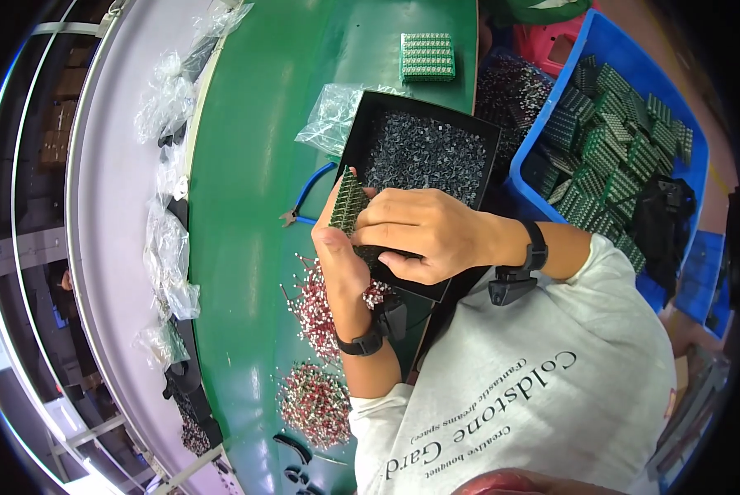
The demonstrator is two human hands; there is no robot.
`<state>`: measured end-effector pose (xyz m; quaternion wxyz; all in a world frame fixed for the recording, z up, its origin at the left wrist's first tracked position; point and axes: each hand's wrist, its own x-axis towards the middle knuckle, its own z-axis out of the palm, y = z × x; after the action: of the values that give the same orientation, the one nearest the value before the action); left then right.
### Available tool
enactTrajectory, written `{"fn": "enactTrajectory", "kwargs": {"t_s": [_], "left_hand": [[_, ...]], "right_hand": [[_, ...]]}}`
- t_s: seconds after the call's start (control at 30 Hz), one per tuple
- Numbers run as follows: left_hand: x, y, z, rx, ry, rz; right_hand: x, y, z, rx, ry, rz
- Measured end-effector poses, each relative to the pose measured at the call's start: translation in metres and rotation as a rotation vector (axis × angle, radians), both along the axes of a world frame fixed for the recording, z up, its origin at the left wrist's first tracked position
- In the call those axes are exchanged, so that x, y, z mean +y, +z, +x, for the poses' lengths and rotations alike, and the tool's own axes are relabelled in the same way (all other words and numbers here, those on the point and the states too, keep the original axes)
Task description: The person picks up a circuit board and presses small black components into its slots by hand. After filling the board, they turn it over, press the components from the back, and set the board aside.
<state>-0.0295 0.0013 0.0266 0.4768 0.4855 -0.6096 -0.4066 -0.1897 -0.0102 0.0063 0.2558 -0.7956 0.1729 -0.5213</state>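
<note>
My left hand (341, 256) is closed round a green circuit board panel (348, 202), held on edge with its rows of small parts showing. Close against the panel's right side is my right hand (423, 231), its fingers curled and pressed together; whatever lies between its fingertips is hidden. Both hands are over the near left part of a black tray (492, 153), which holds a heap of small black pieces (427, 153). Blue-handled cutting pliers (290, 218) lie on the green table just left of my left hand.
Two piles of red and white wire pieces (312, 404) lie beside my left forearm. Stacked green boards (427, 57) and a clear plastic bag (330, 120) are farther off. At right, a blue crate (525, 186) holds many boards. Plastic bags (170, 264) line the table's left edge.
</note>
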Motion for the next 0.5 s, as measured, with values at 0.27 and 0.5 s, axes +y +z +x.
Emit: {"fn": "enactTrajectory", "kwargs": {"t_s": [0.27, 0.5], "left_hand": [[0.003, -0.010, 0.007, 0.115, -0.032, 0.052], [0.002, -0.010, 0.007, 0.065, -0.018, -0.020]], "right_hand": [[-0.004, -0.012, -0.013, 0.072, -0.026, 0.002], [-0.001, -0.004, -0.005, -0.038, -0.065, 0.004]]}}
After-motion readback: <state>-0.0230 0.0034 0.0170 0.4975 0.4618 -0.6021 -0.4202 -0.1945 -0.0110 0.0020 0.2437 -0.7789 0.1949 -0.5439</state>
